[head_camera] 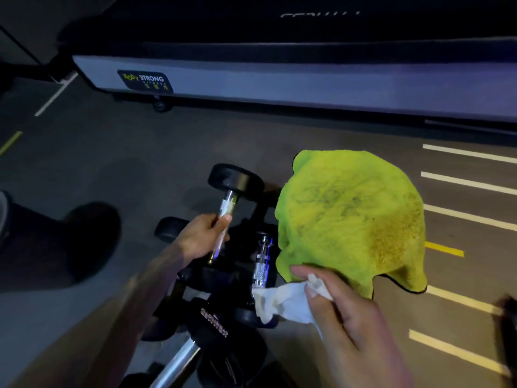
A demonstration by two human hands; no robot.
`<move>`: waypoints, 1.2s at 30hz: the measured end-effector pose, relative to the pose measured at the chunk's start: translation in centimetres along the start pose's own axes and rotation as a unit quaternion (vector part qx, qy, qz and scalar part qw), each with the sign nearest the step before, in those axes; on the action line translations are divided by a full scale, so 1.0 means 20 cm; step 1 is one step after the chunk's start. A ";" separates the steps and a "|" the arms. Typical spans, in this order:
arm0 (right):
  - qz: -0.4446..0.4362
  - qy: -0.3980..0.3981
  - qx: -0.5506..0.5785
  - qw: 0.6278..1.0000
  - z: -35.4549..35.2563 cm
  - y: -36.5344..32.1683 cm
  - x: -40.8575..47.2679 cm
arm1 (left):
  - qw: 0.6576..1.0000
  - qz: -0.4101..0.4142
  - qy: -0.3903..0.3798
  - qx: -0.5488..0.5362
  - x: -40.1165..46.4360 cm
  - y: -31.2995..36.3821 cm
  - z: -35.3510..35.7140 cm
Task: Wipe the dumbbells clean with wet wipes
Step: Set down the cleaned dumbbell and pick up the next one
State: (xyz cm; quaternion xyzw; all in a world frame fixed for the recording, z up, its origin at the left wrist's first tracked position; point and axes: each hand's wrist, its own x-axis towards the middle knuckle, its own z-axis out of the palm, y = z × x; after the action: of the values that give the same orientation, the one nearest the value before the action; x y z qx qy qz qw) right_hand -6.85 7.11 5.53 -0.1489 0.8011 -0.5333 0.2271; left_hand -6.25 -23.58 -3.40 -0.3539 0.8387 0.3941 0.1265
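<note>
My left hand (202, 238) grips the chrome handle of a black dumbbell (236, 182), which is lifted and tilted with its far head up. Under it several more black dumbbells (261, 264) lie in a cluster on the floor, chrome handles showing. My right hand (341, 312) pinches a crumpled white wet wipe (282, 302) together with the edge of a stained lime-green cloth (352, 217). The cloth spreads out above and to the right of the hand. The wipe hangs just right of the lower dumbbells.
A grey treadmill base (279, 82) with a "Body Strong" label runs across the back. The dark floor has white and yellow lines (464, 217) at the right. A person's dark shoe (92, 242) stands at the left. A chrome bar (179, 362) lies at the bottom.
</note>
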 end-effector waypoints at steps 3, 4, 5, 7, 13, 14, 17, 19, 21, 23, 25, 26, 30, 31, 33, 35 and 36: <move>0.005 -0.017 -0.005 1.000 0.02 0.01 0.01 | 1.000 -0.011 0.001 0.025 0.11 0.00 0.06; 0.010 -0.024 -0.006 1.000 0.02 0.01 0.02 | 0.999 -0.018 -0.002 0.037 0.14 0.00 0.08; 0.017 -0.036 -0.008 0.999 0.03 0.01 0.03 | 0.999 -0.027 -0.003 0.042 0.17 0.00 0.10; 0.025 -0.052 -0.003 0.998 0.02 0.00 0.05 | 0.997 -0.050 -0.003 0.055 0.22 -0.01 0.14; 0.014 -0.052 -0.034 0.998 0.05 0.05 0.07 | 0.995 -0.084 -0.017 0.055 0.27 -0.08 0.18; 0.009 -0.046 -0.034 0.998 0.05 0.04 0.07 | 0.994 -0.078 -0.023 0.069 0.26 -0.08 0.16; -0.004 -0.040 -0.037 0.999 0.08 0.01 0.07 | 0.991 -0.027 -0.024 0.130 0.23 -0.06 0.06; 0.001 -0.048 -0.041 0.998 0.10 0.00 0.06 | 0.997 0.006 -0.017 0.072 0.19 -0.08 -0.01; 0.009 -0.063 -0.042 0.997 0.13 0.00 0.03 | 0.999 0.047 -0.008 0.008 0.13 -0.10 -0.09; 0.020 -0.084 -0.028 0.996 0.16 0.00 -0.02 | 0.997 0.075 0.006 -0.016 0.04 -0.15 -0.15; 0.024 -0.097 -0.040 0.994 0.20 0.00 -0.07 | 0.995 0.094 0.005 -0.025 -0.07 -0.19 -0.18; 0.025 -0.101 -0.045 0.994 0.21 -0.01 -0.10 | 0.995 0.098 0.001 -0.024 -0.14 -0.22 -0.18; 0.041 -0.107 -0.029 0.993 0.23 0.00 -0.24 | 0.995 0.093 0.019 -0.023 -0.38 -0.34 -0.19; 0.045 -0.106 -0.034 0.993 0.23 0.02 -0.27 | 0.995 0.087 0.030 -0.034 -0.45 -0.38 -0.20; 0.056 -0.100 -0.053 0.992 0.24 0.04 -0.34 | 0.996 0.060 0.036 -0.049 -0.58 -0.49 -0.20; 0.078 -0.097 -0.071 0.990 0.25 0.07 -0.40 | 0.997 0.036 0.024 -0.057 -0.70 -0.59 -0.19; 0.094 -0.095 -0.075 0.988 0.26 0.08 -0.42 | 0.998 0.029 0.017 -0.062 -0.76 -0.63 -0.18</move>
State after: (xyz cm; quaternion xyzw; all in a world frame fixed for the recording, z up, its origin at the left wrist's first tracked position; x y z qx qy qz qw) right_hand 3.03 7.73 4.06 -0.1395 0.8241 -0.4311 0.3398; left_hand 13.53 -24.40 -0.72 -0.3431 0.8248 0.4425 0.0786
